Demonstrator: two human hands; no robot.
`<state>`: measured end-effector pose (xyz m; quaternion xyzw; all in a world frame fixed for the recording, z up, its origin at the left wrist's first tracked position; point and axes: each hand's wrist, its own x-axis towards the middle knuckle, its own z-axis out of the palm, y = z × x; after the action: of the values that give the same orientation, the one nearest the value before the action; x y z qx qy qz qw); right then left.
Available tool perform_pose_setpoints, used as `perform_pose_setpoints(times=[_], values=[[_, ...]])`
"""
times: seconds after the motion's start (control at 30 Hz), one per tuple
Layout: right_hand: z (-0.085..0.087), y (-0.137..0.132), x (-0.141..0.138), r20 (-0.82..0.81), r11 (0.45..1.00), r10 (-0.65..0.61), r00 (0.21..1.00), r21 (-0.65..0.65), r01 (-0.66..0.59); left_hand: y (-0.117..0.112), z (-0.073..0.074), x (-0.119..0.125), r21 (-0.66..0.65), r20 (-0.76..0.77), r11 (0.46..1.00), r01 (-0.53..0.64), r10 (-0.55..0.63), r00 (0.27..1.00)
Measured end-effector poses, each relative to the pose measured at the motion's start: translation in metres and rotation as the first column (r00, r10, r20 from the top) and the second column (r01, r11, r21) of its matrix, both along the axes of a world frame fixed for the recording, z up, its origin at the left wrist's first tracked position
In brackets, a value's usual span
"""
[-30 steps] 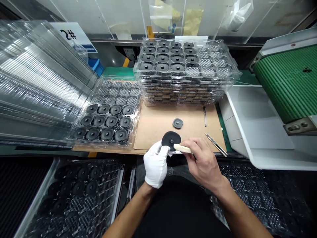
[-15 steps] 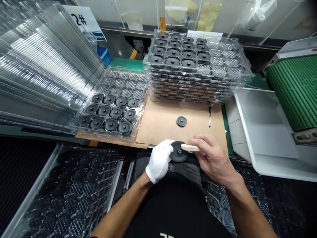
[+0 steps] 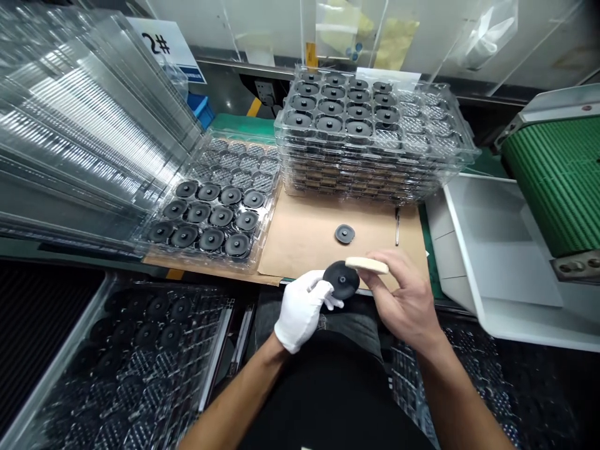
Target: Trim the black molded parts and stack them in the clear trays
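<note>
In a white glove, my left hand [image 3: 300,307] is closed on the edge of a round black disc [image 3: 342,281] with a small raised hub at its centre. My bare right hand [image 3: 404,290] pinches a flat cream-coloured pad [image 3: 367,265] by its right part. The pad's left end is close to the disc's upper right edge; whether they touch I cannot tell. Beyond the hands, a smaller dark disc [image 3: 345,234] lies on brown cardboard [image 3: 300,231]. To its right is a slim metal pen-like tool [image 3: 397,226].
A clear tray [image 3: 255,253] partly filled with black discs lies left of the cardboard. Stacked clear trays [image 3: 375,169] stand behind it. A white bin [image 3: 469,269] and a green ribbed conveyor belt [image 3: 553,175] are on the right. Tall nested clear trays [image 3: 94,125] rise at far left.
The pad has moved up from across the disc's face to its upper edge, and its angle has changed. The disc is tilted differently, and fingers of my left hand now show beneath it.
</note>
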<state>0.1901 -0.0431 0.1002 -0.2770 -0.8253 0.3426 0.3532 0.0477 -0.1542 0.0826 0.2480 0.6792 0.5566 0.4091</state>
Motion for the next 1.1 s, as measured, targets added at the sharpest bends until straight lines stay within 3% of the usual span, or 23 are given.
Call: perform_pose_setpoints(times=[0.2, 0.37, 0.5, 0.67, 0.87, 0.9, 0.97, 1.03, 1.1], values=[[-0.011, -0.023, -0.005, 0.075, 0.995, -0.046, 0.996, 0.089, 0.039, 0.008, -0.006, 0.002, 0.043, -0.016, 0.994, -0.098, 0.099, 0.995], [-0.011, -0.023, -0.006, 0.067, 0.988, -0.108, 0.992, 0.115, 0.100, 0.008, -0.008, 0.006, 0.026, -0.019, 0.996, -0.090, 0.091, 0.996], [-0.010, -0.020, -0.004, 0.075, 1.000, -0.015, 0.997, 0.025, 0.013, 0.007, -0.007, 0.004, 0.032, -0.080, 0.991, -0.130, 0.132, 0.988], [-0.007, -0.017, -0.006, -0.014, 0.994, -0.112, 0.994, 0.006, 0.112, 0.008, -0.005, 0.003, 0.054, -0.033, 0.991, -0.124, 0.126, 0.991], [0.001, -0.006, -0.011, 0.210, 0.991, 0.110, 0.971, 0.056, -0.125, 0.005, -0.009, 0.006, 0.024, -0.105, 0.999, -0.030, 0.032, 0.994], [-0.001, -0.004, -0.010, 0.244, 0.990, 0.094, 0.965, 0.078, -0.116, 0.004, -0.010, 0.006, 0.023, -0.099, 0.999, -0.038, 0.041, 0.994], [-0.008, 0.001, -0.005, 0.274, 0.984, -0.052, 0.960, 0.180, 0.001, 0.003, -0.009, 0.006, 0.024, -0.078, 0.996, -0.082, 0.084, 0.993], [-0.015, 0.005, 0.000, 0.225, 0.938, -0.261, 0.939, 0.290, 0.191, 0.004, -0.007, 0.005, 0.028, -0.052, 0.991, -0.133, 0.134, 0.990], [-0.020, 0.005, 0.003, 0.145, 0.910, -0.345, 0.927, 0.293, 0.293, 0.005, -0.004, 0.004, 0.031, -0.032, 0.987, -0.159, 0.160, 0.987]])
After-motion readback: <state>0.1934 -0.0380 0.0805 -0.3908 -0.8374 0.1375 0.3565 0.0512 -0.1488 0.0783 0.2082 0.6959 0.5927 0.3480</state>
